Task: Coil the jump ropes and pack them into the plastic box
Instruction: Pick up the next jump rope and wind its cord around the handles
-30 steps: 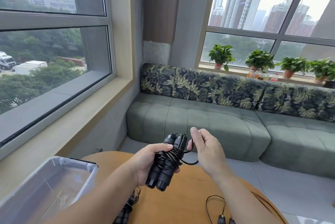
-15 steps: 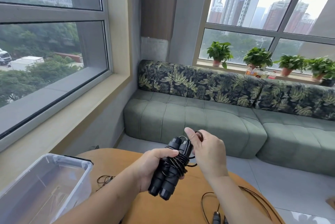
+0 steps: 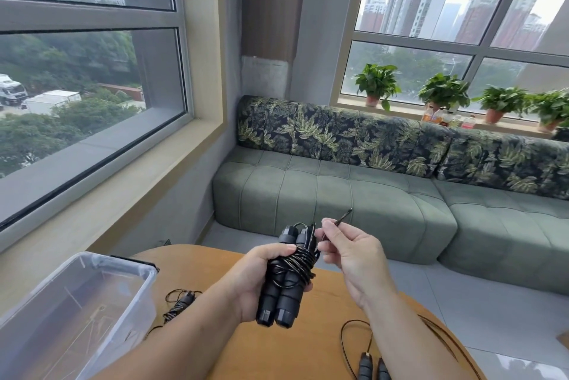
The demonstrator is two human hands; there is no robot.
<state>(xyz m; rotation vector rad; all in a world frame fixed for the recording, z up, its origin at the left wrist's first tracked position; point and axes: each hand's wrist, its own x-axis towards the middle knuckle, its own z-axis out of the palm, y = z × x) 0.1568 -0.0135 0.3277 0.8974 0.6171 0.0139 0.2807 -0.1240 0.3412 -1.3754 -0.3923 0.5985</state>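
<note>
My left hand (image 3: 249,282) grips a black jump rope (image 3: 284,290) above the round wooden table (image 3: 311,349). Its two handles lie side by side, with the cord wound around their upper half. My right hand (image 3: 351,252) pinches the loose end of that cord, which sticks up to the right of the handles. A clear plastic box (image 3: 77,315) stands open at the lower left. A second coiled jump rope (image 3: 181,305) lies on the table beside the box. A third jump rope (image 3: 366,358) lies uncoiled at the bottom right, partly hidden by my right forearm.
A green sofa (image 3: 338,195) with leaf-patterned cushions runs behind the table. Potted plants (image 3: 443,93) and bottles line the sill on the right. A large window and a wooden ledge (image 3: 107,204) fill the left side. Grey tiled floor lies between table and sofa.
My right hand has drawn the cord's free end up and to the right of the handles, so its tip now sticks out above my fingers. The view has tilted down a little.
</note>
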